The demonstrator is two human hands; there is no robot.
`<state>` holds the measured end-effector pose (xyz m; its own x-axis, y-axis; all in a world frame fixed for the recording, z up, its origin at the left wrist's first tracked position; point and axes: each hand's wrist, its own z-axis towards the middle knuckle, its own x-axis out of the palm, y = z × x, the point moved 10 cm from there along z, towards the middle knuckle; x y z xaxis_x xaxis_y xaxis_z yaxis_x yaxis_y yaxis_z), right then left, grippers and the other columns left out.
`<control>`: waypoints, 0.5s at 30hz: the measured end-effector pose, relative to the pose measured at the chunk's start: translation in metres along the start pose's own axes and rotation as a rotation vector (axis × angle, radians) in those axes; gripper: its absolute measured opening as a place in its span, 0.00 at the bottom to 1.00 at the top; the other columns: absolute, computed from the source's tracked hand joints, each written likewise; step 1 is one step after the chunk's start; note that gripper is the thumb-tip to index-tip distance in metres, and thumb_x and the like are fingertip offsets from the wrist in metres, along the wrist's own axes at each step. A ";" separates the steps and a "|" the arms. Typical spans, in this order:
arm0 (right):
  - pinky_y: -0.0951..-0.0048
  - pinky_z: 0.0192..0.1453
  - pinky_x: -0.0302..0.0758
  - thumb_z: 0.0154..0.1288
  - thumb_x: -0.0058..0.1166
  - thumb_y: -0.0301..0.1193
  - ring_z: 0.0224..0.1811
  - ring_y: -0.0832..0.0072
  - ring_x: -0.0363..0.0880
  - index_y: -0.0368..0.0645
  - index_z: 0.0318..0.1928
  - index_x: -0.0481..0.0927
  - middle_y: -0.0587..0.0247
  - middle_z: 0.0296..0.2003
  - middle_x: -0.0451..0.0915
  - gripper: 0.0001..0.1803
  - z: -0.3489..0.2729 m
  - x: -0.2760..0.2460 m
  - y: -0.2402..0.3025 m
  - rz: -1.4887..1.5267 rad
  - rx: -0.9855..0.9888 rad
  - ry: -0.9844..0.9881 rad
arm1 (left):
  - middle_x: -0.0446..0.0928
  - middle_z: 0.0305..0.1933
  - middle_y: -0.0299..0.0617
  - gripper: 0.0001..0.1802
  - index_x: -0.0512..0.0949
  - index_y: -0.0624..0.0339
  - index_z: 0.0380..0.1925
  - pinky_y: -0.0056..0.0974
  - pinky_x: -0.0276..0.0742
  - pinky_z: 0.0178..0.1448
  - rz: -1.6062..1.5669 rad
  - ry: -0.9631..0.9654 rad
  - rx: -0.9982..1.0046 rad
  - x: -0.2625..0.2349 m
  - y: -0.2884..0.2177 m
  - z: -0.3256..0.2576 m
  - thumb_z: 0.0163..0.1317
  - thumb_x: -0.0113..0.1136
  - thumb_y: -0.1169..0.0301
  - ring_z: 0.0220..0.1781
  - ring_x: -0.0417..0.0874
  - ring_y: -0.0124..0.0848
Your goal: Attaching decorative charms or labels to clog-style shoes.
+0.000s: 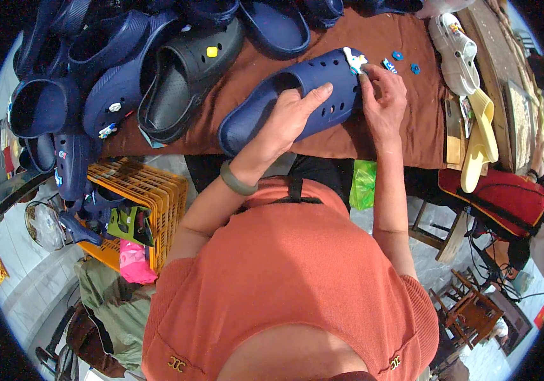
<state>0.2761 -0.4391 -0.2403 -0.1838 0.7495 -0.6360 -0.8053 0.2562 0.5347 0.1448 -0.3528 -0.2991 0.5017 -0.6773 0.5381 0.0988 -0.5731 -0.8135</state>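
A navy blue clog (315, 75) with holes in its upper lies on the brown cloth (405, 120), toe pointing right. My left hand (290, 115) grips it from the near side, thumb across the upper and fingers tucked out of sight in the opening. At the toe sits a white cartoon-shaped shoe charm (354, 61) with blue and yellow parts. The bent fingers of my right hand (385, 105) close at the charm's right edge; whether it is fully seated in a hole cannot be seen. Just beyond them lie small blue charms (415, 68).
Left of the clog is a black clog (191, 79) with a yellow charm. Several navy clogs (43, 106) crowd the far and left sides. White clogs (455, 54) and a pale yellow slipper (480, 143) are at right. An orange crate (169, 184) stands below the table at left.
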 end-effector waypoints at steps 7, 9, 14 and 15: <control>0.61 0.53 0.63 0.53 0.60 0.28 0.44 0.66 0.72 0.52 0.41 0.82 0.68 0.36 0.78 0.13 -0.003 -0.003 0.039 -0.407 -0.287 0.041 | 0.76 0.50 0.43 0.20 0.71 0.68 0.53 0.35 0.78 0.52 -0.028 -0.002 -0.004 0.001 -0.001 0.000 0.66 0.54 0.66 0.47 0.79 0.28; 0.60 0.54 0.62 0.54 0.60 0.29 0.45 0.65 0.71 0.51 0.43 0.82 0.68 0.37 0.77 0.13 -0.002 -0.005 0.043 -0.407 -0.271 0.097 | 0.76 0.50 0.43 0.20 0.71 0.68 0.53 0.35 0.78 0.52 -0.021 -0.002 -0.002 0.000 0.000 0.000 0.66 0.54 0.66 0.47 0.79 0.28; 0.59 0.55 0.60 0.57 0.58 0.32 0.49 0.63 0.67 0.52 0.47 0.81 0.64 0.40 0.75 0.15 -0.007 -0.004 0.030 -0.331 -0.198 0.207 | 0.77 0.49 0.41 0.19 0.72 0.67 0.53 0.34 0.77 0.53 -0.019 0.001 -0.016 0.002 0.000 -0.001 0.66 0.53 0.66 0.48 0.79 0.27; 0.59 0.55 0.60 0.59 0.57 0.33 0.49 0.63 0.67 0.52 0.48 0.81 0.64 0.41 0.74 0.15 -0.008 -0.002 0.030 -0.332 -0.200 0.233 | 0.77 0.49 0.41 0.19 0.72 0.67 0.53 0.34 0.77 0.53 -0.021 0.001 -0.018 0.002 0.001 -0.002 0.66 0.53 0.66 0.48 0.79 0.27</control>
<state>0.2478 -0.4375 -0.2272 -0.0002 0.4833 -0.8754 -0.9310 0.3194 0.1765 0.1445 -0.3554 -0.2984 0.4987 -0.6657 0.5551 0.0936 -0.5953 -0.7980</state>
